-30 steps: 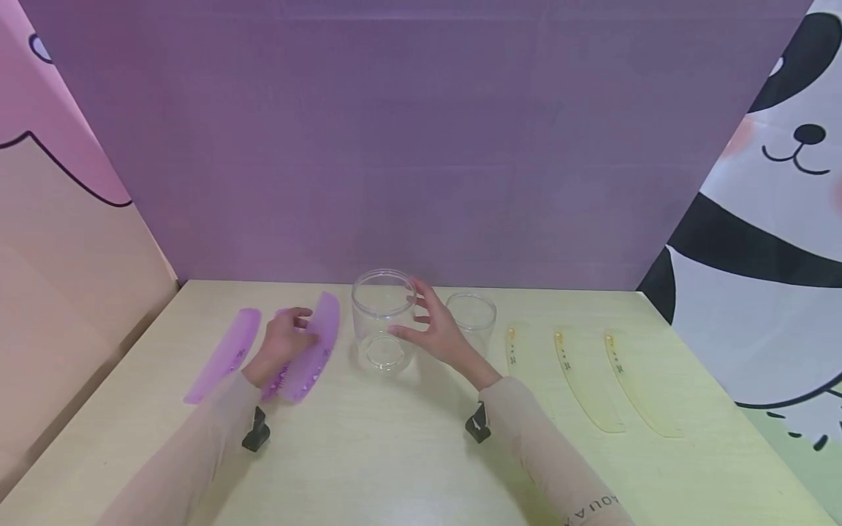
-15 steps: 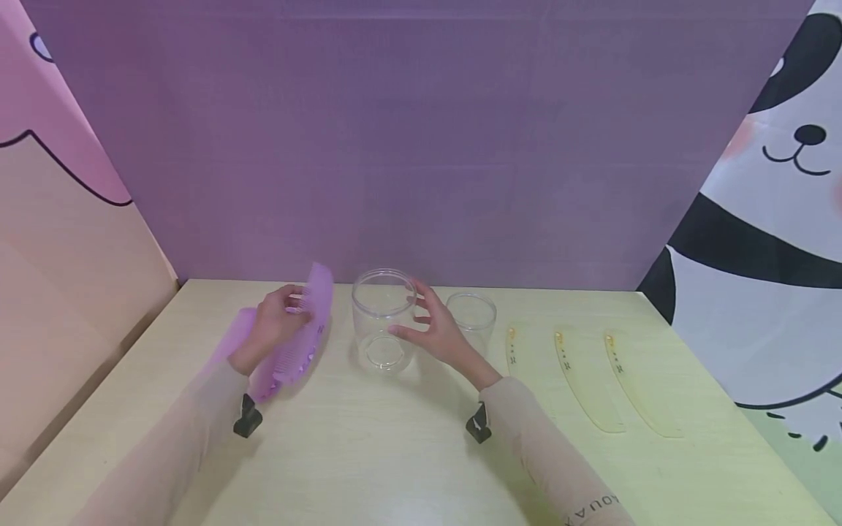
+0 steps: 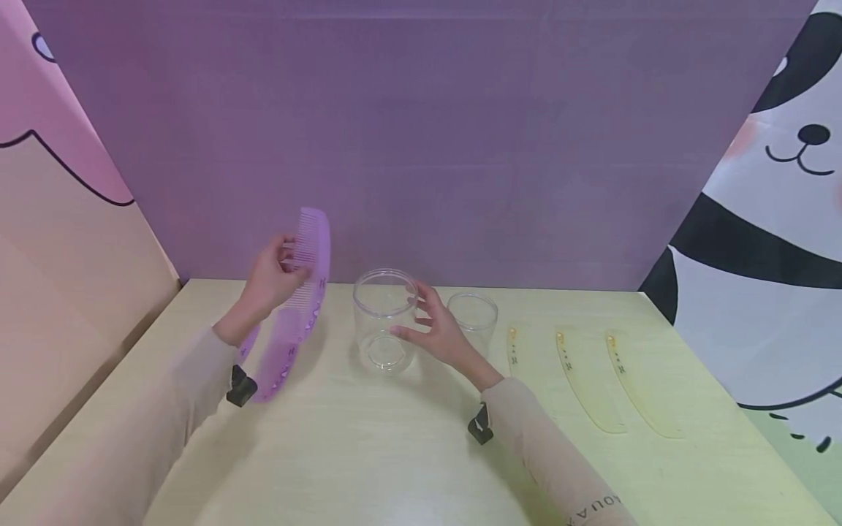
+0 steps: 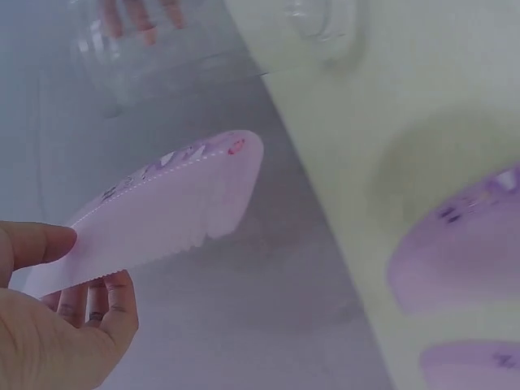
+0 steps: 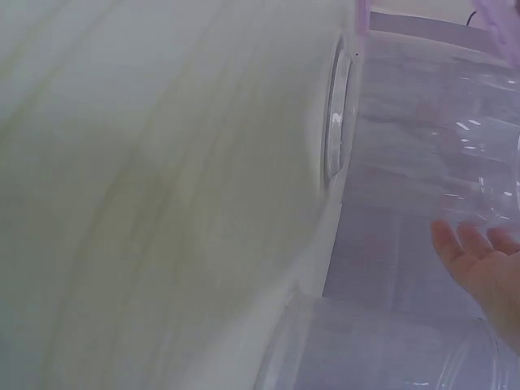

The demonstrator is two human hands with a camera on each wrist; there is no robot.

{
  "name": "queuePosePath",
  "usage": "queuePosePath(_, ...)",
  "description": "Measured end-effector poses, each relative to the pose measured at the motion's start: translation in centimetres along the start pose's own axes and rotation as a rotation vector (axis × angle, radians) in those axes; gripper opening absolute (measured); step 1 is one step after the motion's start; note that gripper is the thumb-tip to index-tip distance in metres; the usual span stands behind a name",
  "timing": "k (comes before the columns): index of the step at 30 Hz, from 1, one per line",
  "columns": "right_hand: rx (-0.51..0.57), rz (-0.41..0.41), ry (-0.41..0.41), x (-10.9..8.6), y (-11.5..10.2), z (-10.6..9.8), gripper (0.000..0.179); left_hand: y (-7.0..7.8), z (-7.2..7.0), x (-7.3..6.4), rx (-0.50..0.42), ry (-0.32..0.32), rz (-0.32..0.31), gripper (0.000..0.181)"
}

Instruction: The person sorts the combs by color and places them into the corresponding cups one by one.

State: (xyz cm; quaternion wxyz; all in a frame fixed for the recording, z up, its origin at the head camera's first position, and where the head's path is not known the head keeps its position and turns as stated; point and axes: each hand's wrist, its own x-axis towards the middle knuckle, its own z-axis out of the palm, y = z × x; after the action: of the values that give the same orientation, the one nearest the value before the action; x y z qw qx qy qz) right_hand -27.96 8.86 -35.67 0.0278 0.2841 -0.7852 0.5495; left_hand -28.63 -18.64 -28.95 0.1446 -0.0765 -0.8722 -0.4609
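My left hand (image 3: 264,277) pinches a translucent purple comb (image 3: 320,252) between thumb and fingers, raised upright above the table with its teeth toward the palm. In the left wrist view the comb (image 4: 179,203) shows a flower-decorated spine and a rounded end. Below that hand, another purple comb (image 3: 279,361) lies on the table, and a further purple comb (image 3: 248,345) is mostly hidden by the forearm. My right hand (image 3: 442,332) holds the side of a clear round jar (image 3: 375,321), thumb at the front and fingers around the right side. The jar stands upright, nothing in it.
A smaller clear jar (image 3: 483,315) stands just right of the right hand. Several pale yellow combs lie on the right of the table, one comb (image 3: 585,394) in the middle of them. A purple backdrop (image 3: 421,146) rises behind the table's far edge.
My left hand has picked the purple comb up off the table and lifted it up and slightly back, uncovering the comb below. The right hand and jar have stayed in place.
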Motion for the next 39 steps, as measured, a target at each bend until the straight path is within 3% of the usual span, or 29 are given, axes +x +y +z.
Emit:
queuePosePath(12,0.008,0.017,-0.006,-0.1,-0.1,0.0,0.078,4.4,-1.1,1.9,-0.036,0.137,0.107,0.044)
queuePosePath(22,-0.005,0.007,-0.013,-0.1,-0.1,-0.2,0.077,7.7,-1.1,3.3,-0.115,0.246,0.182,0.037)
queuePosePath(29,-0.019,0.027,-0.012,-0.1,-0.2,-0.3,0.078,8.8,0.6,3.8,-0.206,0.24,0.229,0.035)
queuePosePath(39,-0.017,0.037,-0.023,-0.1,-0.1,-0.3,0.078,8.4,4.0,3.5,-0.325,0.179,0.292,0.031)
